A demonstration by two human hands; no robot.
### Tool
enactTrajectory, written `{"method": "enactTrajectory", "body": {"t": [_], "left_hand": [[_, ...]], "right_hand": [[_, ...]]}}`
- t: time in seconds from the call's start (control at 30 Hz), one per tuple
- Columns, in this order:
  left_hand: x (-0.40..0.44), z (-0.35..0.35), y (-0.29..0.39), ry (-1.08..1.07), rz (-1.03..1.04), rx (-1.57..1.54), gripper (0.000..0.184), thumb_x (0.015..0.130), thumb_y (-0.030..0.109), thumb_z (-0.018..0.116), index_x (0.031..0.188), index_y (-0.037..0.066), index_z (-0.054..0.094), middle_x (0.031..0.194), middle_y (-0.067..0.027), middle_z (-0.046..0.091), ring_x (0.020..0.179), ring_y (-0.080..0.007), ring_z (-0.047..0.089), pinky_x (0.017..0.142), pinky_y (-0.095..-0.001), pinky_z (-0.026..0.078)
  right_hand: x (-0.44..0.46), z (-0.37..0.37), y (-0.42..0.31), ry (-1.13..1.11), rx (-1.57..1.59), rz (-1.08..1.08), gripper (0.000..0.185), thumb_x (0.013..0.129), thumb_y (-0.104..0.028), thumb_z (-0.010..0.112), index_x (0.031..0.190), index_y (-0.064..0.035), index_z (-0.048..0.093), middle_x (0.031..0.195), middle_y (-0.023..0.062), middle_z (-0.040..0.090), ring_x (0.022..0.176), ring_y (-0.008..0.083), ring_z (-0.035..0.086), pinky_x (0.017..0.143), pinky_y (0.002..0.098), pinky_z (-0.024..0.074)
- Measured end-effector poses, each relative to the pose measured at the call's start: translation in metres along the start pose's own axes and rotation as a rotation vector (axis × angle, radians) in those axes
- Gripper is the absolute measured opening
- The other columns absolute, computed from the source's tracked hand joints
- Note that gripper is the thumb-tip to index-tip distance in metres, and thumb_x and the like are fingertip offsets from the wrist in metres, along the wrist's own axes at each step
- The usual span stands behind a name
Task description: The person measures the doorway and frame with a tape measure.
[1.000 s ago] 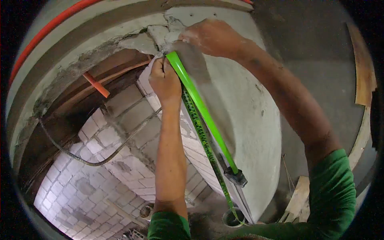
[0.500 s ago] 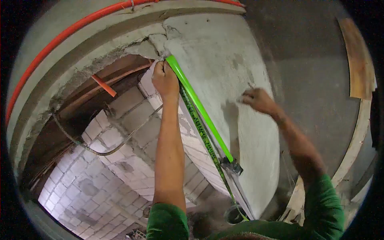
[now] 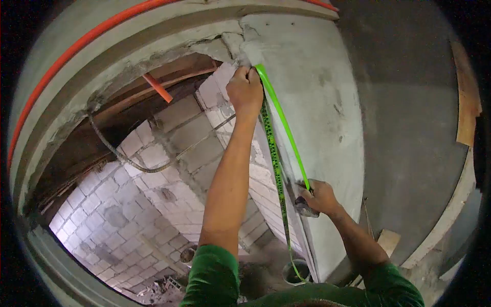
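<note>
A bright green tape measure blade (image 3: 284, 124) runs down along the edge of the grey plastered wall (image 3: 327, 123). My left hand (image 3: 246, 89) is closed on its upper end, just under the cracked concrete. A second, marked length of tape (image 3: 276, 174) hangs below that hand down to a round bucket (image 3: 295, 272). Lower right, my right hand (image 3: 319, 197) is closed at the dark tape case (image 3: 306, 207), where the green blade ends.
An orange conduit (image 3: 76, 46) curves along the upper left beam. A short orange pipe (image 3: 157, 88) and a bent steel bar (image 3: 134, 165) stick out in the opening, before a block wall (image 3: 117, 215). Boards (image 3: 465, 97) stand at the right.
My right hand has come down from the upper wall to the tape case and closed there. My left hand stays at the tape's top end, while the view has shifted.
</note>
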State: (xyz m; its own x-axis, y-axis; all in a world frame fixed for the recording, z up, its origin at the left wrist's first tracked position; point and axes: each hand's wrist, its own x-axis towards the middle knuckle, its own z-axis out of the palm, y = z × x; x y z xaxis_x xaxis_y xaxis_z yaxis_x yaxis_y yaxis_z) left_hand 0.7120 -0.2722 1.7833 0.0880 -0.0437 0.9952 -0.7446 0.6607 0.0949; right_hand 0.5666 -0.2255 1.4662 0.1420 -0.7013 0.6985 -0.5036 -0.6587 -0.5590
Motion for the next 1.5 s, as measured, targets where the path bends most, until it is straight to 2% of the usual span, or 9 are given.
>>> {"method": "enactTrajectory", "body": {"t": [0.13,0.27,0.37,0.43,0.53,0.7,0.9,1.23,1.5], "left_hand": [[-0.010,-0.014,0.011,-0.147,-0.013,-0.051,0.021,0.087,0.020,0.062,0.087,0.000,0.068,0.083,-0.0201,0.070,0.076,-0.0354,0.066,0.073,-0.0410,0.051],[-0.023,-0.075,0.035,-0.726,-0.169,-0.139,0.047,0.080,0.032,0.076,0.118,0.006,0.066,0.102,-0.0116,0.070,0.095,-0.0234,0.067,0.086,-0.0358,0.052],[-0.021,-0.155,0.046,-0.160,0.135,0.101,0.040,0.082,0.019,0.075,0.119,0.005,0.065,0.112,-0.0107,0.068,0.111,-0.0232,0.060,0.099,-0.0351,0.045],[-0.005,-0.223,0.041,0.228,0.251,0.037,0.027,0.086,0.017,0.073,0.109,0.002,0.069,0.112,-0.0108,0.067,0.110,-0.0232,0.060,0.097,-0.0344,0.048],[0.008,-0.288,0.011,0.816,0.122,0.228,0.046,0.087,0.023,0.075,0.123,0.001,0.059,0.114,-0.0139,0.066,0.108,-0.0227,0.062,0.085,-0.0362,0.055],[0.019,-0.311,-0.091,0.287,-0.370,-0.144,0.061,0.089,0.029,0.074,0.136,0.002,0.045,0.114,-0.0156,0.065,0.100,-0.0249,0.066,0.079,-0.0354,0.057],[0.011,-0.302,-0.081,0.265,-0.405,-0.619,0.025,0.100,0.029,0.059,0.098,0.005,0.061,0.067,0.0026,0.048,0.052,-0.0053,0.037,0.047,-0.0223,0.029],[0.007,-0.301,-0.087,0.251,-0.400,-0.658,0.026,0.100,0.036,0.060,0.095,0.010,0.059,0.067,0.0056,0.044,0.052,-0.0044,0.035,0.045,-0.0216,0.026],[0.004,-0.295,-0.085,0.314,-0.386,-0.695,0.014,0.100,0.020,0.056,0.095,0.008,0.058,0.067,0.0040,0.042,0.054,-0.0047,0.035,0.046,-0.0213,0.027]], "right_hand": [[-0.027,-0.020,0.017,0.037,-0.133,0.057,0.028,0.094,-0.032,0.057,0.101,-0.0071,0.068,0.085,0.0210,0.068,0.081,0.0410,0.066,0.073,0.0510,0.0511],[-0.075,-0.043,0.059,-0.024,-0.027,0.254,0.033,0.099,-0.028,0.046,0.095,-0.0018,0.067,0.073,0.0183,0.064,0.066,0.0336,0.064,0.065,0.0414,0.0503],[-0.117,-0.065,0.065,-0.024,0.029,0.294,0.030,0.099,-0.031,0.053,0.099,-0.0048,0.068,0.080,0.0208,0.069,0.074,0.0424,0.066,0.068,0.0488,0.0519],[-0.143,-0.082,0.060,-0.105,0.037,0.351,0.032,0.100,-0.029,0.053,0.096,-0.0010,0.067,0.075,0.0183,0.068,0.064,0.0354,0.065,0.062,0.0452,0.0506],[-0.191,-0.082,0.084,-0.024,0.181,0.419,0.031,0.101,-0.025,0.051,0.094,0.0012,0.065,0.066,0.0101,0.063,0.055,0.0220,0.056,0.056,0.0376,0.0466],[-0.249,-0.075,0.112,-0.007,0.289,0.581,0.027,0.100,-0.018,0.051,0.092,0.0027,0.065,0.065,0.0035,0.055,0.059,0.0124,0.048,0.055,0.0304,0.0422],[-0.272,-0.067,0.099,0.162,0.393,0.591,0.015,0.092,-0.010,0.055,0.090,0.0023,0.062,0.077,0.0034,0.058,0.071,0.0125,0.050,0.061,0.0319,0.0432],[-0.291,-0.086,0.087,0.056,0.247,0.631,0.022,0.099,-0.017,0.048,0.092,-0.0012,0.062,0.066,-0.0003,0.053,0.059,0.0091,0.048,0.050,0.0293,0.0364],[-0.309,-0.064,0.083,-0.037,0.179,0.697,0.009,0.091,-0.009,0.054,0.088,-0.0036,0.060,0.068,0.0029,0.058,0.064,0.0143,0.055,0.057,0.0306,0.0444]]}}
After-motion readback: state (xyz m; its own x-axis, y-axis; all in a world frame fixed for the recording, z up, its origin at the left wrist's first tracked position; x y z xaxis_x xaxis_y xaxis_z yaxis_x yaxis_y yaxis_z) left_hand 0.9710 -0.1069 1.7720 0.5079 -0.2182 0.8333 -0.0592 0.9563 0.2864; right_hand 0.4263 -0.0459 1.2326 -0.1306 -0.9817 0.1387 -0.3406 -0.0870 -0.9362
